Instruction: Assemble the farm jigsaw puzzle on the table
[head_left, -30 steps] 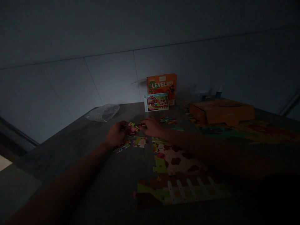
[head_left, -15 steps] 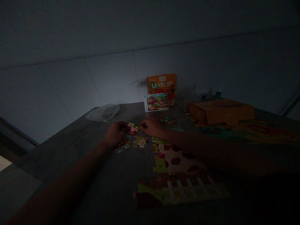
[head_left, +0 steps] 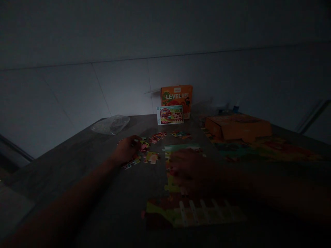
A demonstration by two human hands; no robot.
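The scene is dim. My left hand (head_left: 126,150) is among loose jigsaw pieces, its fingers curled and pinching at the edge of a pink and green puzzle piece (head_left: 144,146). Just right of it lies a yellowish puzzle piece (head_left: 152,157). My right hand (head_left: 188,165), smeared by motion, is above the partly joined puzzle (head_left: 172,181) and hides most of its cow picture; whether it holds anything is not visible. A joined strip with a white fence (head_left: 196,212) lies at the near side.
Loose pieces (head_left: 158,137) and another small pile (head_left: 181,134) lie farther back. A picture card (head_left: 170,115) leans on an upright orange box (head_left: 177,93). On the right, an orange box (head_left: 239,128) rests on another puzzle (head_left: 279,148). A clear plastic bag (head_left: 111,124) lies back left.
My right hand has moved from the loose pieces back toward me, over the joined puzzle. My left hand stays by the pieces. The view has shifted slightly.
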